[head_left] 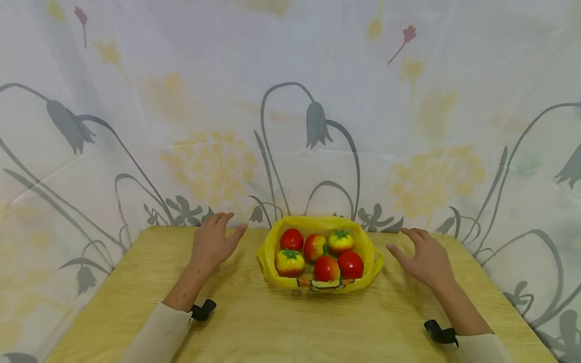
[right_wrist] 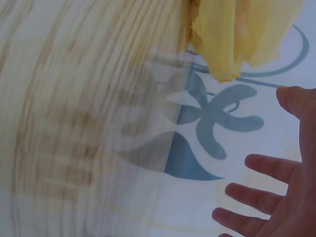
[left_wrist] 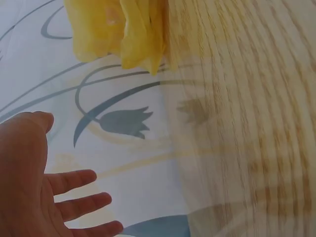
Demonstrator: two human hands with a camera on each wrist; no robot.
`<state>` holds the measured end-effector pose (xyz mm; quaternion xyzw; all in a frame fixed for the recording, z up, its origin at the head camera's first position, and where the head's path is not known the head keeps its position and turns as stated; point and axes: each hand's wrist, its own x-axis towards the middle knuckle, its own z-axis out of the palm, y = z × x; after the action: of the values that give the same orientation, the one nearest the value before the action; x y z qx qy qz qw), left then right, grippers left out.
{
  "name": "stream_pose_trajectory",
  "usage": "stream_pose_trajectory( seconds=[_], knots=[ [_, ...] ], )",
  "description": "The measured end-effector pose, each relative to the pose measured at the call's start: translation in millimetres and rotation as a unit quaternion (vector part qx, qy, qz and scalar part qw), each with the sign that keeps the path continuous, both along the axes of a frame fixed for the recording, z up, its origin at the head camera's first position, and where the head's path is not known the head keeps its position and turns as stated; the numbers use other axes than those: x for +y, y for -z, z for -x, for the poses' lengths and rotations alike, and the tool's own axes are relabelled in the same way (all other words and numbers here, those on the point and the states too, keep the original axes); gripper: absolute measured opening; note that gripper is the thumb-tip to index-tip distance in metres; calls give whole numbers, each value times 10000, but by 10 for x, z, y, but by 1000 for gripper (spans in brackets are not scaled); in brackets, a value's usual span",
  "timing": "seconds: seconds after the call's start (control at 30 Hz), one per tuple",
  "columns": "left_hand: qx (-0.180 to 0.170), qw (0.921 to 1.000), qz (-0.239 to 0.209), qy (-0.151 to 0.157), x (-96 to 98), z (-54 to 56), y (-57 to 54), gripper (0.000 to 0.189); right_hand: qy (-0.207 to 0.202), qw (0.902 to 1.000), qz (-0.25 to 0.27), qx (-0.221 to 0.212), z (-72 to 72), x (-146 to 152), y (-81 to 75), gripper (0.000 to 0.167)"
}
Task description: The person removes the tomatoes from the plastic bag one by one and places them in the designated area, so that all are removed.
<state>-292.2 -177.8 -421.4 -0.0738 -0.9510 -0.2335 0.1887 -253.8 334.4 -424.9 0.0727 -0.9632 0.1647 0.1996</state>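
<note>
A yellow plastic bag (head_left: 272,277) stands on the table with its mouth spread wide. Inside lie several red and yellow tomato-like fruits (head_left: 290,263), some with green leafy tops. To the bag's left, my left hand (head_left: 212,244) hovers with fingers extended and holds nothing. My right hand (head_left: 424,257) is held to the right of the bag, fingers also spread and nothing in them. Both hands are apart from the bag. The left wrist view shows the bag's side (left_wrist: 118,34) beyond the left fingers; the right wrist view shows its other side (right_wrist: 229,39).
The wooden table (head_left: 290,327) reaches back to a pale cloth (head_left: 290,60) printed with grey, yellow and red flowers, which hangs behind and at both sides. Dark devices sit at the wrists, a left one (head_left: 203,310) and a right one (head_left: 439,333).
</note>
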Motion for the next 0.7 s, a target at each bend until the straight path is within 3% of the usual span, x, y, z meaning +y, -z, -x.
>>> stream_pose_trajectory(
  seconds=[0.23,0.7],
  knots=[
    [-186,9995,-176,172,40,16,-9,70,-117,9997,117,-174,-31,-78,-111,69],
    [-320,9955,-709,533,168,6,33,67,-576,9959,314,629,-99,-270,-162,57]
  ],
)
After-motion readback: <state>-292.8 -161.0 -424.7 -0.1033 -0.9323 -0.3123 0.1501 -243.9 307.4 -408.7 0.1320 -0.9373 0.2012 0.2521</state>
